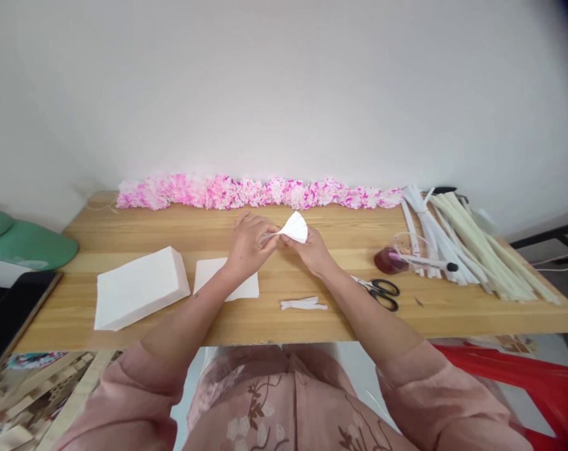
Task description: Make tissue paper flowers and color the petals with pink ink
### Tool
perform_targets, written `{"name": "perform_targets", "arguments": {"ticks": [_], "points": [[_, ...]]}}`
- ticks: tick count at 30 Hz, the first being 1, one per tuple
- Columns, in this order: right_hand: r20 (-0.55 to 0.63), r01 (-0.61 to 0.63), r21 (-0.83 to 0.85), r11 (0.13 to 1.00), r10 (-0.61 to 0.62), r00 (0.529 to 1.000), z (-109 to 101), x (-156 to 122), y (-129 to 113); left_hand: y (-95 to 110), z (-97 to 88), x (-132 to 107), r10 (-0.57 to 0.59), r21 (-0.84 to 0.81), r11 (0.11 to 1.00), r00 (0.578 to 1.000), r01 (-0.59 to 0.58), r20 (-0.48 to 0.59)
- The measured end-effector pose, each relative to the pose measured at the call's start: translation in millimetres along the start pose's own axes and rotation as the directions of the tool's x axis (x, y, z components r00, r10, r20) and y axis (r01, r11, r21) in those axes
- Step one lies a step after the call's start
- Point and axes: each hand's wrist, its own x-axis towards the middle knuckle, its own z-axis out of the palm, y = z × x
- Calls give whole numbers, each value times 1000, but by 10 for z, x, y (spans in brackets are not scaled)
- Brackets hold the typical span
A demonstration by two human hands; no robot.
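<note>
Both my hands meet over the middle of the wooden table (340, 319). My left hand (247, 245) is closed around the gathered centre of a pleated white tissue piece (295, 227). My right hand (312, 249) pinches the same tissue just below its fanned-out right half. The left half of the tissue is hidden behind my left fingers. Under my left wrist lies a single flat white tissue sheet (208, 269). A thick stack of white tissue (140, 288) rests to its left.
A row of pink-and-white tissue flowers (255, 191) lines the wall. Scissors (381, 292) lie right of my right forearm, a small white tie bundle (304, 305) near the front edge. A cup of red liquid (391, 258), a pen (427, 262) and long white sticks (476, 247) sit at the right.
</note>
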Motion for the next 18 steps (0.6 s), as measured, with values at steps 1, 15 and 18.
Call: {"name": "perform_targets", "arguments": {"ticks": [1, 15, 18], "points": [[-4, 15, -13, 1000, -15, 1000, -3, 2, 8, -1, -1, -3, 6, 2, 1000, 1000, -6, -3], [84, -80, 319, 944, 56, 995, -64, 36, 87, -45, -82, 18, -428, -533, 788, 896, 307, -116], [105, -83, 322, 943, 51, 993, -58, 36, 97, -63, -66, 18, -431, -549, 779, 894, 302, -120]]}}
